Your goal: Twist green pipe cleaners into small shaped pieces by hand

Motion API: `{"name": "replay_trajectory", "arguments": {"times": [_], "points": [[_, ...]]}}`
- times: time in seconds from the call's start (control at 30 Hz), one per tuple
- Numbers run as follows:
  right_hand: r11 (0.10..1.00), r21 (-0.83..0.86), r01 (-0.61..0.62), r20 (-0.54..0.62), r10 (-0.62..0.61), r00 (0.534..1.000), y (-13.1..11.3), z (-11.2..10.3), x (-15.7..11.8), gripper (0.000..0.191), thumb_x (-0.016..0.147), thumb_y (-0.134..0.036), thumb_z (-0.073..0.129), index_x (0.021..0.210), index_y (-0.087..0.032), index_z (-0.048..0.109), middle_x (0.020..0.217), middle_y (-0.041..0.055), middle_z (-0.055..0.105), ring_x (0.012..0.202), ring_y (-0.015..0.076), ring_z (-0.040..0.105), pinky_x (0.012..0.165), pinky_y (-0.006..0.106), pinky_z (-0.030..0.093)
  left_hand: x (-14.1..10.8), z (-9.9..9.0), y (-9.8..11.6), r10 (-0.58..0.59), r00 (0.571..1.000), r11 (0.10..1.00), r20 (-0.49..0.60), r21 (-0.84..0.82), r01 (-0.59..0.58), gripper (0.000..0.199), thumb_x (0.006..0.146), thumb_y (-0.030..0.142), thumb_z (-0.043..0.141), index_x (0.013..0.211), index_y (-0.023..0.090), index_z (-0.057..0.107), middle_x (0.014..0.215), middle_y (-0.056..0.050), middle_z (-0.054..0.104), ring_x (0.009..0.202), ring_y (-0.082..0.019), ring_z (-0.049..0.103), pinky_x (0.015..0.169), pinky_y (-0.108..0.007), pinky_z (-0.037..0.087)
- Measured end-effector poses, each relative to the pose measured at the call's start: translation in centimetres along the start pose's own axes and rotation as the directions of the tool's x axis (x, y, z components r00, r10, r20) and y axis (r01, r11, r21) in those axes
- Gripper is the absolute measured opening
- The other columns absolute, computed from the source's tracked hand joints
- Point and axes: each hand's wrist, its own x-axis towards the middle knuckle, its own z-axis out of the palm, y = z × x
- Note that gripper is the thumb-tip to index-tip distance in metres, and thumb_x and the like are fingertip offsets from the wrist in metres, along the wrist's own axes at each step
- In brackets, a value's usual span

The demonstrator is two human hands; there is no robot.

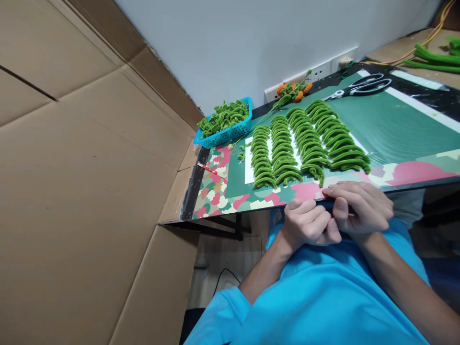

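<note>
My left hand (pixel 311 223) is closed, its fingers curled in at the table's front edge. Close beside it, my right hand (pixel 362 206) is curled too, fingers bent down over the edge. Whatever either hand may hold is hidden. Just beyond them, several rows of curved, fuzzy green chenille-stem pieces (pixel 312 143) lie on a white sheet (pixel 248 167). One piece (pixel 321 177) at the near end of a row points toward my right hand. All this rests on a green mat (pixel 391 129).
A blue basket (pixel 224 136) heaped with green pieces stands at the back left. Black-handled scissors (pixel 362 86) and an orange-flowered chenille stem (pixel 294 91) lie at the back. A red strip (pixel 212 170) lies at left. Cardboard (pixel 89 191) walls the left side.
</note>
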Motion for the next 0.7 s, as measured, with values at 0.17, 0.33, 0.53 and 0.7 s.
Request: {"name": "replay_trajectory", "arguments": {"times": [0.17,0.33,0.53,0.7], "points": [[1.000,-0.011,-0.003,0.003,0.003,1.000,0.0,0.0,0.0,0.015,0.098,-0.015,0.059,0.101,-0.022,0.072,0.082,0.0009,0.079,0.073,0.0172,0.076,0.074,0.031,0.062,-0.3,0.2,0.0,0.026,0.999,1.000,-0.022,-0.003,-0.026,0.037,0.092,0.024,0.055,0.057,0.025,0.041,0.046,0.004,0.042,0.047,-0.014,0.040,0.062,-0.042,0.028],[1.000,-0.006,0.003,0.008,-0.003,1.000,0.0,-0.1,0.2,0.016,0.097,-0.013,0.059,0.100,-0.021,0.072,0.081,0.0011,0.079,0.072,0.0177,0.076,0.074,0.032,0.062,-2.0,1.0,0.1,0.029,1.000,0.999,-0.007,-0.045,-0.029,0.033,0.094,0.027,0.056,0.062,0.024,0.049,0.051,0.004,0.049,0.048,-0.013,0.046,0.061,-0.040,0.031],[1.000,-0.027,0.008,0.025,-0.007,1.000,0.1,-0.2,0.0,0.014,0.095,-0.014,0.061,0.100,-0.022,0.072,0.081,0.0004,0.079,0.072,0.0178,0.077,0.073,0.031,0.062,-5.8,2.0,0.2,-0.087,0.986,0.982,0.145,-0.156,0.110,0.041,0.092,0.023,0.059,0.056,0.025,0.039,0.047,0.007,0.040,0.043,-0.011,0.039,0.056,-0.033,0.036],[1.000,-0.029,-0.011,0.022,0.012,1.000,0.1,-0.2,-0.1,0.015,0.096,-0.015,0.060,0.101,-0.023,0.072,0.081,-0.0001,0.079,0.072,0.0174,0.077,0.073,0.031,0.062,-5.9,3.0,1.2,0.186,0.955,0.953,0.232,-0.278,-0.118,0.042,0.087,0.036,0.066,0.059,0.026,0.037,0.047,0.009,0.041,0.045,-0.011,0.044,0.055,-0.033,0.037]]}}
